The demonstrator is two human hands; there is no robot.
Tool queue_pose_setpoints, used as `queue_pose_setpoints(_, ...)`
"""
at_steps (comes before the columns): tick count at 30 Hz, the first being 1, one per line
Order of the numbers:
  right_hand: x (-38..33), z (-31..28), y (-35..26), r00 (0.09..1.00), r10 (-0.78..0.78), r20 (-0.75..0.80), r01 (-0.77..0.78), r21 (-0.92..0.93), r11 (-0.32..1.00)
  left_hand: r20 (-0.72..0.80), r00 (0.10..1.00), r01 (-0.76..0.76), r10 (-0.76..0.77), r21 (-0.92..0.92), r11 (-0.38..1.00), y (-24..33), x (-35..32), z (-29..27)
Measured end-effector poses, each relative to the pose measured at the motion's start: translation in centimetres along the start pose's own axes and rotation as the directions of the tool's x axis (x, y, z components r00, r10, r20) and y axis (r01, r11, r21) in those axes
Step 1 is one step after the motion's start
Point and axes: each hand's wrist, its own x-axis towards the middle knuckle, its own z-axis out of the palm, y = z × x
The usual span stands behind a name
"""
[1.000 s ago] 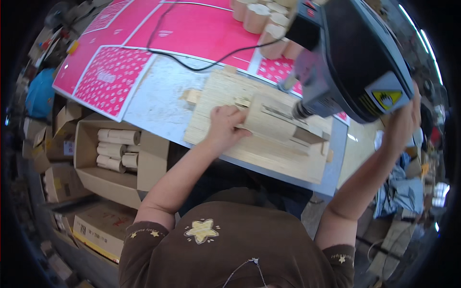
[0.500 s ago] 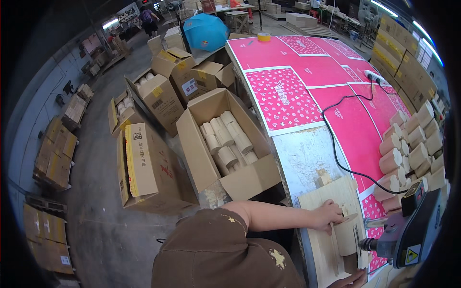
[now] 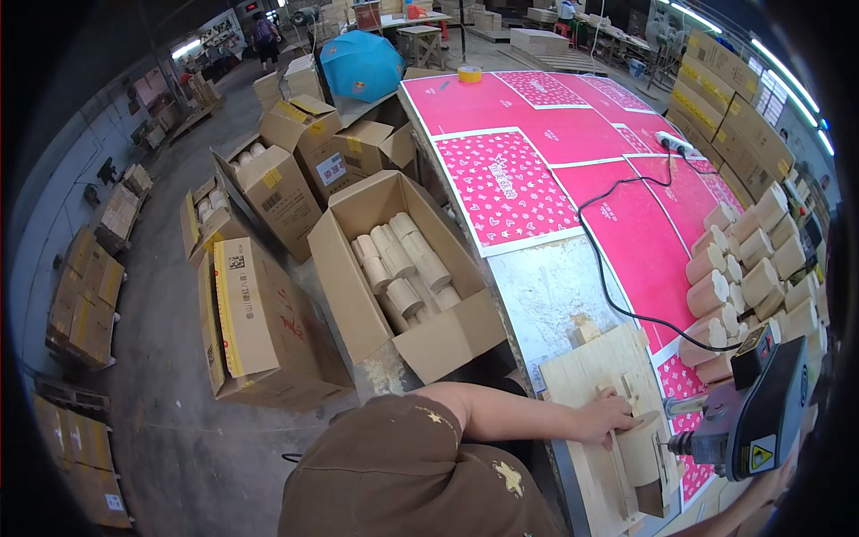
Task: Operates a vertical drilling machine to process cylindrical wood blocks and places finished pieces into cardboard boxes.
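Note:
My left hand (image 3: 606, 415) lies with bent fingers at the far end of a pale wooden cylinder (image 3: 639, 452), seemingly gripping it. The cylinder rests in a wooden jig (image 3: 586, 380) made of a flat board with raised strips. To its right stands a dark drilling machine (image 3: 747, 416), its chuck (image 3: 687, 445) and thin bit pointing at the cylinder's side. Whether the bit touches the wood is too small to tell. My right forearm reaches up along the machine's near right side; the right hand (image 3: 786, 470) is mostly hidden behind the machine, its fingers out of sight.
Wooden cylinders (image 3: 752, 277) are stacked beyond the machine. A black cord (image 3: 595, 242) crosses the pink-sheeted table (image 3: 617, 224) to a power strip (image 3: 674, 143). Left of the table, an open carton (image 3: 358, 295) holds more cylinders; other cartons (image 3: 277, 327) stand around it.
My right hand has left the cylinder's near end and moved right, to the machine's far side. My left hand stays at the cylinder. The view has shifted slightly.

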Motion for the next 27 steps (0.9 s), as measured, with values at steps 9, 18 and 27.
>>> queue_pose_setpoints(9,-0.1,-3.3,0.0,0.902,-0.309,0.301,0.382,-0.222,0.897,0.019,1.0,-0.009,0.009,-0.03,1.0,0.6,0.6,0.5)
queue_pose_setpoints(18,-12.3,-7.3,2.7,0.906,-0.177,0.384,0.221,-0.075,0.972,0.039,0.999,-0.025,0.025,-0.009,1.0,0.8,0.8,0.4)
queue_pose_setpoints(27,-14.6,-5.6,6.1,0.893,-0.337,0.299,0.376,-0.085,0.923,-0.006,0.999,-0.038,0.038,-0.023,0.999,0.9,0.7,0.4)
